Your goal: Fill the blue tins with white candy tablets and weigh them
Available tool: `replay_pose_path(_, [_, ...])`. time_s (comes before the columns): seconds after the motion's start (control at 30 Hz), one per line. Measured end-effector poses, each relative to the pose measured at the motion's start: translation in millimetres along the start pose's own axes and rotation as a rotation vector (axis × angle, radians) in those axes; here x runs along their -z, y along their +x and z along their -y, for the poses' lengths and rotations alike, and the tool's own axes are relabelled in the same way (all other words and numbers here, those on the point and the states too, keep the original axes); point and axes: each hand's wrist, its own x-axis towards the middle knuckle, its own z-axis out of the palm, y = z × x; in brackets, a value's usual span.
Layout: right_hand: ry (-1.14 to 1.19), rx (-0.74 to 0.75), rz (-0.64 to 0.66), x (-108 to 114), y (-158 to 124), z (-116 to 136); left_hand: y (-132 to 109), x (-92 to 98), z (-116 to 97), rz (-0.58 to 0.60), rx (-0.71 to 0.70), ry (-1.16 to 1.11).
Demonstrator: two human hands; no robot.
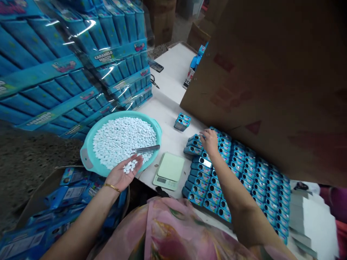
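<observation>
White candies (130,167) rest on the upturned palm of the left hand (125,174), fingers extended, at the near rim of the turquoise basin (90,139). The right hand (210,141) is at the blue candy boxes (248,178); its grip cannot be determined. A digital scale (170,168) stands between basin and boxes.

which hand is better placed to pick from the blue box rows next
Probably the right hand: it is at the blue boxes, while the left hand, by the bowl, cups white pieces.
</observation>
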Motion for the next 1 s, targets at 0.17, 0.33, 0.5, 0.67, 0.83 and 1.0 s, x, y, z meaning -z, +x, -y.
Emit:
replay_pose_path(0.17, [-0.113, 0.132, 0.263, -6.8, -56.4, 18.9, -1.2, -9.7, 19.6, 0.084, 0.052, 0.120])
replay_pose_path(0.33, [-0.218, 0.082, 0.234, -2.8, -69.6, 50.5, -10.8, -11.6, 19.9, 0.124, 0.056, 0.144])
replay_pose_path(0.5, [-0.159, 0.231, 0.253, 19.9, -84.2, 92.8, -17.7, -3.0, 14.4, 0.068, 0.018, 0.105])
replay_pose_path(0.67, [-0.114, 0.334, 0.333, 8.1, -98.4, 134.2, -22.5, 2.8, 16.8, 0.087, 0.043, 0.086])
replay_pose_path(0.83, [0.064, 0.365, 0.227, 6.6, -107.0, 150.3, -25.4, 10.0, 15.8, 0.157, 0.023, 0.069])
replay_pose_path(1.0, [0.315, 0.507, 0.197, 16.0, -108.5, 205.9, -27.9, 13.1, 24.8, 0.207, 0.102, 0.109])
